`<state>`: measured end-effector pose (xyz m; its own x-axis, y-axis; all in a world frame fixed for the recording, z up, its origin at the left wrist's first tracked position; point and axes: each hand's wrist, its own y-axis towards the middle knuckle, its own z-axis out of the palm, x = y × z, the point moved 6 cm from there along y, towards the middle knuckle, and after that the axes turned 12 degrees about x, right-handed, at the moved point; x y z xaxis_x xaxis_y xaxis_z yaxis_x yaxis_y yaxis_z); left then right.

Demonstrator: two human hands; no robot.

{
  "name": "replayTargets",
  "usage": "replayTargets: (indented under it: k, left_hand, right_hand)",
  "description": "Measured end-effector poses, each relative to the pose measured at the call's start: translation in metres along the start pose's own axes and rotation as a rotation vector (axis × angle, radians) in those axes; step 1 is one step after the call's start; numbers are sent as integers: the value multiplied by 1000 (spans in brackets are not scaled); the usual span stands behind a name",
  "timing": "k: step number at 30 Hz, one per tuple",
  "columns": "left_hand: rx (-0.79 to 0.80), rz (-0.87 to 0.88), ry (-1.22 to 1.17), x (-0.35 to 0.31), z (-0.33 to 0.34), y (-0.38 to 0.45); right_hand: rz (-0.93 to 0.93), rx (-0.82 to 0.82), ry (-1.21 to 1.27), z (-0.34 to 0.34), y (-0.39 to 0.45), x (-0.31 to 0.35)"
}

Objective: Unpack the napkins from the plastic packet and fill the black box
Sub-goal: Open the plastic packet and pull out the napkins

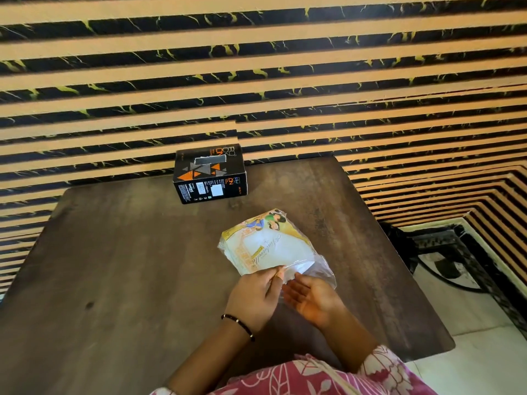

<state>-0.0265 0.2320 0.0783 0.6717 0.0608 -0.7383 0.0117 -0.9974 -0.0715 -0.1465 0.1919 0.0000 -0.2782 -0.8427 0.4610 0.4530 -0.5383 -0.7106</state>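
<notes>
A clear plastic packet with yellow and orange print lies on the dark wooden table, holding white napkins. My left hand pinches the packet's near open edge between thumb and fingers. My right hand lies palm up just beside it, fingers straight, under the loose plastic flap at the packet's near right corner. The black box with orange triangles stands at the table's far edge against the wall, a slot in its top face.
A striped black and tan wall rises behind the table. To the right the table ends over a pale floor with a dark metal frame. Bare tabletop spreads to the left of the packet.
</notes>
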Motion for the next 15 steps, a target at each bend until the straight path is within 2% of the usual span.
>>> replayTargets:
  k: [8, 15]
  left_hand:
    - [62, 71, 38, -6, 0, -3]
    - [142, 79, 68, -2, 9, -7]
  right_hand:
    - [-30, 3, -39, 15, 6, 13]
    - [-164, 245, -3, 39, -1, 16]
